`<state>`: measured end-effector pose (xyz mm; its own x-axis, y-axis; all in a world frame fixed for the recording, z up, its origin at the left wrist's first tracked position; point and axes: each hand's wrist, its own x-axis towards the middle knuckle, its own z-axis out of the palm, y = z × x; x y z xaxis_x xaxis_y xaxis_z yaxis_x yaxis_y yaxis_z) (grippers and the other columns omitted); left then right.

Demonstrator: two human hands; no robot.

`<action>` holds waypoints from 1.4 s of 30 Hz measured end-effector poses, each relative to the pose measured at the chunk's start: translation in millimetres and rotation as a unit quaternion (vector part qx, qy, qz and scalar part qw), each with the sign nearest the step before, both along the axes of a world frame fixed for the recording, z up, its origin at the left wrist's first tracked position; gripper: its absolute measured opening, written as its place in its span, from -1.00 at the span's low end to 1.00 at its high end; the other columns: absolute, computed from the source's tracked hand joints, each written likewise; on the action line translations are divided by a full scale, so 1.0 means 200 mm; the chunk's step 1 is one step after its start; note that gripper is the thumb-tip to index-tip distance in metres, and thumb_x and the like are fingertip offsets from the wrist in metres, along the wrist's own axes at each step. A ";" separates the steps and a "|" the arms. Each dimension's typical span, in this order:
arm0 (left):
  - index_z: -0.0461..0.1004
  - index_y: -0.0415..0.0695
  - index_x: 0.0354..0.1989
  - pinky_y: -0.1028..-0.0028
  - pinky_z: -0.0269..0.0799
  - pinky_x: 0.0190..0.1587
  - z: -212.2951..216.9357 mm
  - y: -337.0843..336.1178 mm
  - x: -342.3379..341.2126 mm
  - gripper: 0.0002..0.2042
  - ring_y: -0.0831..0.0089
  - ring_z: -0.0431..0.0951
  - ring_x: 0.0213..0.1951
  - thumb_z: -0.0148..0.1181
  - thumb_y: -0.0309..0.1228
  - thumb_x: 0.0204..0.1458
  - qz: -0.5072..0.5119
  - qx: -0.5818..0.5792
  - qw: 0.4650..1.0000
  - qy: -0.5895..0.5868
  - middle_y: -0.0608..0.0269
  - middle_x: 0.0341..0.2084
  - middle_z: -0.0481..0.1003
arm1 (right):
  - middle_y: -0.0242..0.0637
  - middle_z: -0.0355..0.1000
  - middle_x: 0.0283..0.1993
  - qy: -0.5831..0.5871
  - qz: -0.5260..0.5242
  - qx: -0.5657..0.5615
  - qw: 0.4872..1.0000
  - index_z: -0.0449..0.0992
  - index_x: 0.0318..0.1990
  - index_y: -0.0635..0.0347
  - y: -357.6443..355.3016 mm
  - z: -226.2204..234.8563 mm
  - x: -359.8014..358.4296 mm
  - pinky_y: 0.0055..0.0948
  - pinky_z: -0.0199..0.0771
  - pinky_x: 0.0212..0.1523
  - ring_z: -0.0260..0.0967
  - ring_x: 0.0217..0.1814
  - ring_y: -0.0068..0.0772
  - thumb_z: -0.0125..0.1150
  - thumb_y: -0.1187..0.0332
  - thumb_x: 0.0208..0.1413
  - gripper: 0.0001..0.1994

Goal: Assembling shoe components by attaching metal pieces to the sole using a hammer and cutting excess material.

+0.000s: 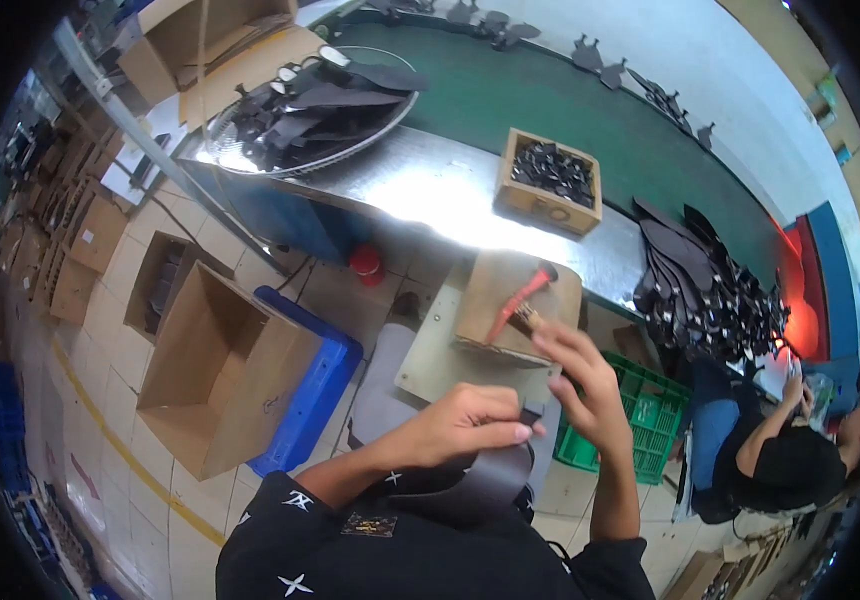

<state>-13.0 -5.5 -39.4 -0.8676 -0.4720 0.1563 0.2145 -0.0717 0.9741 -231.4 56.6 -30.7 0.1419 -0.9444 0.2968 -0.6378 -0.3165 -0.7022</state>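
Note:
My left hand [475, 425] is closed in a pinch on a flat grey piece with a small dark fitting [531, 410] at its upper end. The grey sheet part [500, 472] hangs below the fingers, over my lap. My right hand [590, 385] is raised just to the right, fingers apart, with nothing visibly gripped. Its fingertips are close to a red-handled tool [516, 303] with a dark round end, which lies on a wooden block [478, 305]. Whether the fingertips touch the tool I cannot tell. The block rests on a pale board [428, 350].
Beyond the block, a metal-edged bench [350, 200] carries a wooden box [553, 210] of small black parts, a wire basket [315, 160] and a pile of grey pieces [675, 260]. A cardboard box [220, 385] and blue crate [335, 370] stand left, a green crate [650, 400] right. A co-worker [780, 450] sits far right.

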 end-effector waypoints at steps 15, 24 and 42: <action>0.64 -0.23 -0.23 0.44 0.37 -0.24 0.08 0.02 0.10 -0.77 0.48 0.53 -0.30 0.17 -0.32 0.17 -0.087 0.093 0.992 -0.005 0.17 -0.41 0.58 | -0.02 0.46 0.02 -0.263 0.139 0.062 0.953 0.55 -0.06 0.31 0.09 0.07 0.17 -0.25 0.44 0.06 0.43 0.04 -0.14 0.28 0.21 0.14 -0.65; 0.54 -0.24 -0.29 0.32 0.44 -0.28 0.18 0.05 0.13 -0.81 0.19 0.53 -0.30 0.22 -0.35 0.08 0.045 -0.186 0.980 0.046 0.10 -0.34 0.47 | 0.06 0.53 -0.02 -0.116 0.136 -0.051 0.983 0.55 -0.02 0.40 0.10 0.31 0.22 0.03 0.37 0.19 0.47 0.12 0.10 0.29 0.42 0.01 -0.64; 0.57 -0.34 -0.40 0.44 0.26 -0.41 0.11 0.09 0.08 -0.77 0.53 0.43 -0.51 0.26 -0.36 0.09 -0.047 0.030 0.997 -0.043 0.13 -0.58 0.48 | 0.03 0.52 0.03 -0.290 0.177 0.080 0.937 0.57 -0.07 0.38 0.14 0.10 0.12 -0.14 0.39 0.17 0.46 0.13 -0.01 0.18 0.28 0.18 -0.68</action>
<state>2.3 11.9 -17.8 -0.9177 -0.3937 0.0530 0.1196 -0.1466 0.9819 -208.2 84.0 -11.6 0.3127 -0.9076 0.2801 -0.0094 -0.2978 -0.9546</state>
